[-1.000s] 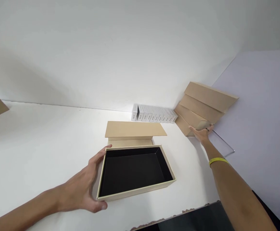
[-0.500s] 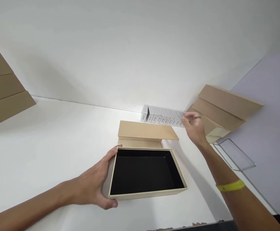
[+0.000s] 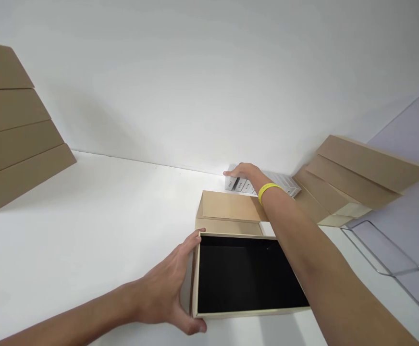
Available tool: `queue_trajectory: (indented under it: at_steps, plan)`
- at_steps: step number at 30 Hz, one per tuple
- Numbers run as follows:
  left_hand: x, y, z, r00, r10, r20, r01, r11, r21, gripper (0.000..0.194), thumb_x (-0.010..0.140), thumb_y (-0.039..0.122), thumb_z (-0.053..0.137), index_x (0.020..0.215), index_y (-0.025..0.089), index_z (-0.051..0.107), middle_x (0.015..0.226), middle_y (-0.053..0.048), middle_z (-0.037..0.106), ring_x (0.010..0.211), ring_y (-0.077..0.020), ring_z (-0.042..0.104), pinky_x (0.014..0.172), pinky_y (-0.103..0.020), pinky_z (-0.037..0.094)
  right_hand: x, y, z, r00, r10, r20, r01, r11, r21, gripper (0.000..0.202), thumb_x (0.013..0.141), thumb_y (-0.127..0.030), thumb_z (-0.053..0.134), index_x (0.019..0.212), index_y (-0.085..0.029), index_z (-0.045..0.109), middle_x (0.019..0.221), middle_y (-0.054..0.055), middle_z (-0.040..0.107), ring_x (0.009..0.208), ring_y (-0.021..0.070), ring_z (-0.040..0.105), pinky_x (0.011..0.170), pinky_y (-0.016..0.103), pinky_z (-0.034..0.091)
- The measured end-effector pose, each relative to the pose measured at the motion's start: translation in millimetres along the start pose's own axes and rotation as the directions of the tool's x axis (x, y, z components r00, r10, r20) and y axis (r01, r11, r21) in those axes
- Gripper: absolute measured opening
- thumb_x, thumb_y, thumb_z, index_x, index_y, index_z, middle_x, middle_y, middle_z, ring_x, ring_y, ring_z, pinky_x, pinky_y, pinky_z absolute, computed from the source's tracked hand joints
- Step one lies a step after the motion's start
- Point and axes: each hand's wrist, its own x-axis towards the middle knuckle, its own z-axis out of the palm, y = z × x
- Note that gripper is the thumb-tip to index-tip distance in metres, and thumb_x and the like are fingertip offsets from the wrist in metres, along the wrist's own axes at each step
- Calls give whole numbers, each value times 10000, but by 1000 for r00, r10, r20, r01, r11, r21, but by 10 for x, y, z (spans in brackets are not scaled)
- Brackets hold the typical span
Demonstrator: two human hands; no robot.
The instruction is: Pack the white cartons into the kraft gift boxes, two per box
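My left hand (image 3: pixel 166 283) grips the left side of an open cardboard box (image 3: pixel 252 315) with a black inside, thumb at the near corner and fingers at the far one. Its tan lid flap (image 3: pixel 231 205) stands folded back behind it. My right hand (image 3: pixel 246 172) reaches across the box to a row of small white boxes with dark print (image 3: pixel 247 186). The thumb lies over the top of the leftmost small box (image 3: pixel 229 183); the other fingers are hidden. The right forearm, with a yellow wristband, covers the open box's right part.
A stack of tan boxes (image 3: pixel 18 139) stands at the left. Another leaning stack (image 3: pixel 361 168) stands at the right, against the row's end. A bent metal wire frame (image 3: pixel 382 250) sits at the right table edge. A white wall rises behind the white tabletop (image 3: pixel 123 216).
My right hand has moved from the right end of the small-box row to its left end. My left hand keeps its grip on the box. The view has shifted slightly left.
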Motion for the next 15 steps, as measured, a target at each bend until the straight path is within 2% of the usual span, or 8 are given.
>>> queue_trajectory:
  at_steps: [4, 7, 11, 15]
  plan:
    - [10, -8, 15, 1000, -2, 8, 3, 999, -38, 1580, 544, 630, 907, 1612, 243, -191, 1736, -188, -34, 1586, -469, 74, 1293, -607, 220, 89, -131, 30, 997, 63, 44, -61, 997, -47, 426, 968, -482, 639, 1279, -191, 614, 1323, 100, 622, 1161, 239, 631, 993, 483, 549]
    - [7, -37, 40, 1000, 2, 20, -1, 999, -47, 1594, 527, 644, 916, 1618, 258, -179, 1740, -177, -48, 1586, -475, 56, 1285, -633, 223, 142, -135, 56, 997, 65, 48, -63, 997, -43, 406, 973, -499, 626, 1243, -196, 632, 1284, 93, 641, 1113, 221, 644, 962, 453, 563]
    - [12, -54, 55, 1000, -4, 18, 5, 998, -58, 1606, 510, 642, 924, 1623, 248, -165, 1740, -178, -44, 1588, -470, 59, 1285, -634, 225, 180, -66, 102, 996, 84, -31, -85, 996, -26, 465, 980, -541, 593, 1304, -207, 600, 1333, 105, 615, 1147, 233, 631, 984, 471, 551]
    - [25, -43, 48, 1000, -2, 17, 3, 997, -82, 1602, 502, 643, 927, 1633, 238, -131, 1741, -181, -40, 1589, -467, 51, 1290, -624, 214, 228, -35, 145, 994, 77, -77, -80, 996, -36, 463, 971, -518, 617, 1315, -208, 598, 1396, 113, 581, 1222, 255, 598, 1033, 503, 522]
